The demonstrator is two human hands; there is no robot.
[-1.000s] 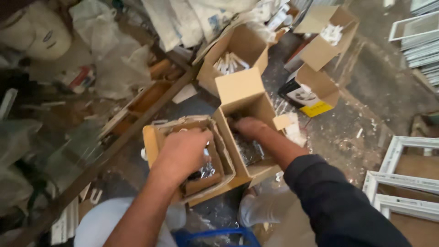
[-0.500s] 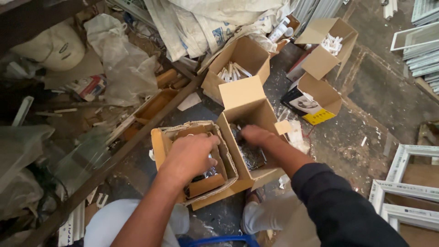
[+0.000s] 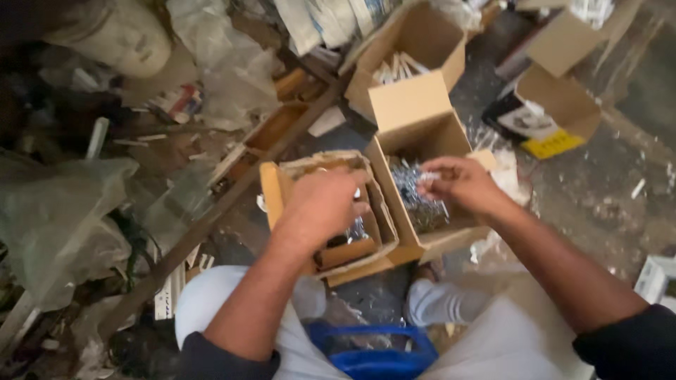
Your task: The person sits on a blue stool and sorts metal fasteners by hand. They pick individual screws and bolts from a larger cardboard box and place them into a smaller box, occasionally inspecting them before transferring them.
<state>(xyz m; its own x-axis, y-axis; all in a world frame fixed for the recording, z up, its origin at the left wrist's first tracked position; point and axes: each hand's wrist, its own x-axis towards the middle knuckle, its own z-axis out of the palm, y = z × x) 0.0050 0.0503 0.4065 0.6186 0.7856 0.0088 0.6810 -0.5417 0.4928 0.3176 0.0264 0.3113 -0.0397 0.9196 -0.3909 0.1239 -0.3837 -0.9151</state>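
Note:
Two open cardboard boxes stand side by side on the floor in front of me. My left hand [image 3: 320, 204] reaches down into the left box [image 3: 271, 186], fingers curled around shiny small metal parts there; what it grips is hidden. My right hand [image 3: 461, 184] hovers over the right box [image 3: 415, 105], pinching a small whitish piece above a heap of small metal parts [image 3: 415, 193]. The right box's flap stands upright behind it.
More open cardboard boxes [image 3: 412, 35] [image 3: 563, 102] lie further back. Crumpled plastic bags [image 3: 63, 211] and a slanted wooden bar [image 3: 211, 218] fill the left. A blue container [image 3: 373, 352] sits between my knees. A white frame [image 3: 655, 278] is at the right edge.
My right hand has lifted out of the right box and now pinches a small piece above the metal parts. My left hand stays in the left box. The view shifted closer.

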